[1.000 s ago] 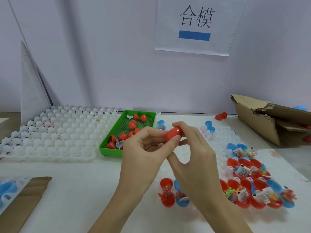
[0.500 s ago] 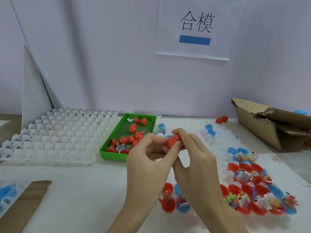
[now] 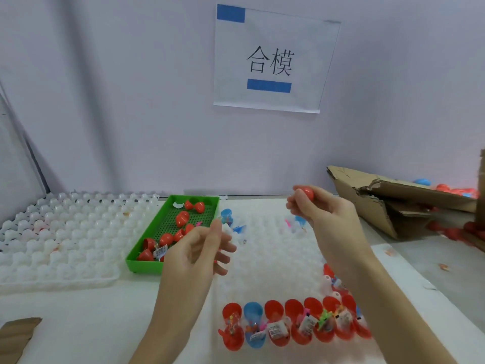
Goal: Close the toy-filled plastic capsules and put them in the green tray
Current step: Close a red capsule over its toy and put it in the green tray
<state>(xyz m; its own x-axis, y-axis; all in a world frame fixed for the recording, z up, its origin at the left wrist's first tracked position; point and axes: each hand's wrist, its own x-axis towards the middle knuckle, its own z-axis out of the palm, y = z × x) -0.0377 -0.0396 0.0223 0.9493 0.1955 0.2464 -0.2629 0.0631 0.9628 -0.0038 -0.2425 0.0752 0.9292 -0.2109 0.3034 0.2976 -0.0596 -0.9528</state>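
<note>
1. Red capsule (image 3: 304,193) is now pinched in our right hand (image 3: 324,215) alone, closed and lifted up toward the right; half a sec ago both hands pressed it together at centre.
2. Our left hand (image 3: 194,254) has let go & hangs apart from the right, fingers loosely curled, holding nothing.
3. Left hand partly covers the near right corner of the green tray (image 3: 147,243); the tray holds several red capsules (image 3: 181,218), some of them still open, plus a paper tag.
4. Row of open red and blue capsules w/ toys (image 3: 288,324) sits in the white moulded tray (image 3: 265,258) below our hands; our right forearm crosses its right end.
5. Empty white moulded tray (image 3: 60,237) lies left of the green one.
6. Torn cardboard box (image 3: 388,206) sits far right, w/ more capsules beyond it, blurred.
7. Paper sign (image 3: 270,61) w/ blue bars hangs on the wall.
</note>
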